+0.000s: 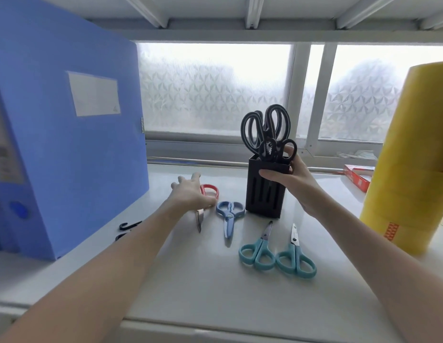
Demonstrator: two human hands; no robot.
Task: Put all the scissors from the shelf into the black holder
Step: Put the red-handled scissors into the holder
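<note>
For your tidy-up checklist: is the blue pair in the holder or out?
Out. The blue pair lies flat on the shelf beside the holder.

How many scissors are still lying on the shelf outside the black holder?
4: red scissors under the left hand, blue scissors beside them, two teal pairs nearer the camera. None look hidden.

A: What is the holder [265, 194] looking like?

B: It is showing as matt black plastic, and the black scissors [267, 129] in it are wearing smooth, faintly glossy plastic grips.

A: And the teal scissors [258, 251]?

B: Their handles are reading as satin plastic, their blades as bright bare metal. The shelf [215, 280] is looking smooth and pale with a soft sheen; the blue box [67, 157] is showing finely textured matt plastic.
</note>
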